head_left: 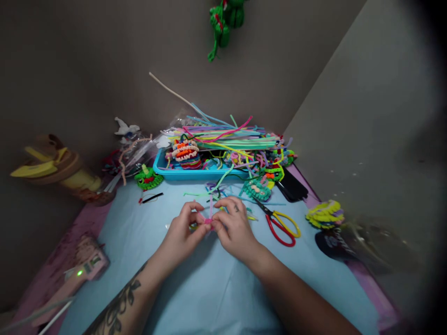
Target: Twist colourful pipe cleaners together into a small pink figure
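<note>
My left hand (183, 229) and my right hand (234, 224) meet over the light blue table cover (209, 288), both pinching a small pink pipe-cleaner piece (208, 220) between the fingertips. A thin pink strand rises from it. Short cut pipe-cleaner bits (216, 190) lie just beyond my fingers. Both hands' fingers are curled tight around the piece.
Red-and-yellow scissors (281, 225) lie right of my right hand. A blue tray (181, 173) heaped with coloured pipe cleaners (223, 135) stands at the back. A green frog figure (148, 178), a teal figure (257, 190), a yellow figure (325, 214) and a pink glue gun (85, 267) are around.
</note>
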Available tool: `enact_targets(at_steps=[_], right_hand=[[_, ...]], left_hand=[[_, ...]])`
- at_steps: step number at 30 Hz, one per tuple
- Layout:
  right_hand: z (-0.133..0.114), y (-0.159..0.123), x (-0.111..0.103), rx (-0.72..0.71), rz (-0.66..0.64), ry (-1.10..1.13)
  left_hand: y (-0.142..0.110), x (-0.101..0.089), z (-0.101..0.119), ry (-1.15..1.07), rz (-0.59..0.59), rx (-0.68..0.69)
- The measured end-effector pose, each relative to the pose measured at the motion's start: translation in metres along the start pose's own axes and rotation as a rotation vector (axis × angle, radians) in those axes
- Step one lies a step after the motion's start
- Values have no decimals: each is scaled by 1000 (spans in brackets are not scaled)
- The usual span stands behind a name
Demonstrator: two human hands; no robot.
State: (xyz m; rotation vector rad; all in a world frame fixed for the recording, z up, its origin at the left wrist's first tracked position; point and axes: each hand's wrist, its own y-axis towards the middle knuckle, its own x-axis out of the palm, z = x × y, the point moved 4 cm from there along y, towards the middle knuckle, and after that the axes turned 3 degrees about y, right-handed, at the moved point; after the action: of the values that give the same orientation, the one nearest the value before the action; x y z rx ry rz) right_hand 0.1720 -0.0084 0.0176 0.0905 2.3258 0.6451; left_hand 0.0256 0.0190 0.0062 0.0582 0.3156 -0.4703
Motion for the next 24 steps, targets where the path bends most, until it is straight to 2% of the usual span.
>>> enact_targets(at_steps=[5,10,16,21,24], right_hand=[[4,-1,8,54,-40,19],[13,-1,9,152,8,124],[20,2,4,248,23,270],[20,2,7,307,-35,287],[22,1,7,365,-7,357]], left_hand=[[1,-1,3,24,20,8],[2,-7,5,107,85,-12],[4,-14,4,86,144,-5],[4,-12,6,113,166,22],[3,-15,7,116,255,79]])
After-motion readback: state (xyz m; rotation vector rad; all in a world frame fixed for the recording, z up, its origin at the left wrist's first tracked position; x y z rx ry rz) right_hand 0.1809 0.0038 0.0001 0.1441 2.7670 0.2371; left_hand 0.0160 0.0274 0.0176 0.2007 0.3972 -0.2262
